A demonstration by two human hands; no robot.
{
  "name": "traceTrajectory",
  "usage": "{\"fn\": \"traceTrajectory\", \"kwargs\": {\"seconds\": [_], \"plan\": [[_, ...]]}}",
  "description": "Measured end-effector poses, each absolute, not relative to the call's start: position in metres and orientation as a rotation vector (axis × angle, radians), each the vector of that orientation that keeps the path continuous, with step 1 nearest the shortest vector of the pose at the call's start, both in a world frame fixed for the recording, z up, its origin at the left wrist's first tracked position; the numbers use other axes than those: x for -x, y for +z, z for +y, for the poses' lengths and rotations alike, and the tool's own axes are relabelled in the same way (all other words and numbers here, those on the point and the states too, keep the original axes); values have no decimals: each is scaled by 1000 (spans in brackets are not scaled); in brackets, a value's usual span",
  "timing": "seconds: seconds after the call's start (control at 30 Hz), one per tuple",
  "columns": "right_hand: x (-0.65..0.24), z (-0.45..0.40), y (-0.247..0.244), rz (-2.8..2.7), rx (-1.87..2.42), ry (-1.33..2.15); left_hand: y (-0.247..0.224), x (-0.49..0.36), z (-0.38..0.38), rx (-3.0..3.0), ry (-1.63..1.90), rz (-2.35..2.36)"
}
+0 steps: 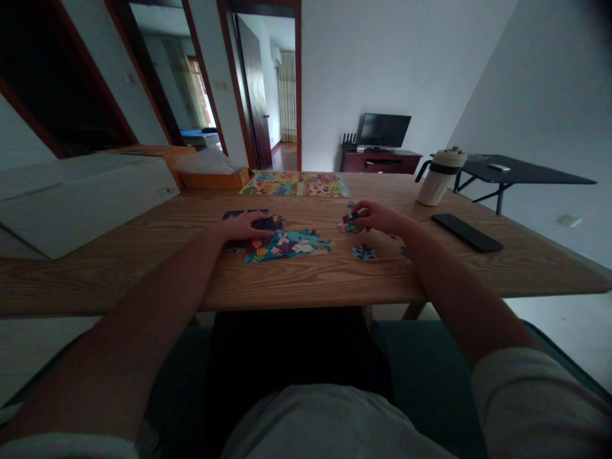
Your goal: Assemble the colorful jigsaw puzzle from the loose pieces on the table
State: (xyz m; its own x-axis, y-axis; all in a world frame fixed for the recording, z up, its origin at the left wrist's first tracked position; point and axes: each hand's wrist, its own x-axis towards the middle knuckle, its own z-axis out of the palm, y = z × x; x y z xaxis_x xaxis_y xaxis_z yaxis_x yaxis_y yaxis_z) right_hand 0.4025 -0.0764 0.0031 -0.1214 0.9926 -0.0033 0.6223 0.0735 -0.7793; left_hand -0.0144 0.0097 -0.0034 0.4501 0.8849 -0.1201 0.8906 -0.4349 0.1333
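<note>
A partly joined jigsaw puzzle (291, 245) with white rabbits on a teal ground lies on the wooden table in front of me. My left hand (245, 227) rests on its upper left part, fingers spread and thumb apart, over a dark blue and red section. To the right of the puzzle, my right hand (377, 217) has its fingertips bent together on a dark puzzle piece (350, 218) at a small pile of loose pieces. Just below lies a cluster of blue puzzle pieces (364, 252). Another loose piece is partly hidden by my right forearm.
A colourful printed picture sheet (296, 184) lies at the table's far side. An orange box (213, 179) and a large white box (90, 194) stand at the left. On the right are a black phone (466, 232) and a cream jug (440, 178).
</note>
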Motion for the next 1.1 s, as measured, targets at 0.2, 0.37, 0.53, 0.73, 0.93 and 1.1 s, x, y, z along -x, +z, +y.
{"fn": "traceTrajectory", "kwargs": {"seconds": [0.2,0.37,0.53,0.73,0.93,1.1], "plan": [[-366,-78,-5,-1649,1375,1040,-1,14,7,-2522,-62,1560],[-340,-76,-19,-1853,1400,899,1,12,4,-2527,-75,1567],[-332,-76,-24,-2095,1420,551,2,11,2,-2534,-69,1564],[-336,-78,-20,-2237,1412,464,1,11,2,-2524,-57,1556],[-342,-79,-13,-2406,1406,466,2,11,3,-2535,-77,1564],[-339,-80,-11,-2422,1387,453,2,11,3,-2552,-113,1578]]}}
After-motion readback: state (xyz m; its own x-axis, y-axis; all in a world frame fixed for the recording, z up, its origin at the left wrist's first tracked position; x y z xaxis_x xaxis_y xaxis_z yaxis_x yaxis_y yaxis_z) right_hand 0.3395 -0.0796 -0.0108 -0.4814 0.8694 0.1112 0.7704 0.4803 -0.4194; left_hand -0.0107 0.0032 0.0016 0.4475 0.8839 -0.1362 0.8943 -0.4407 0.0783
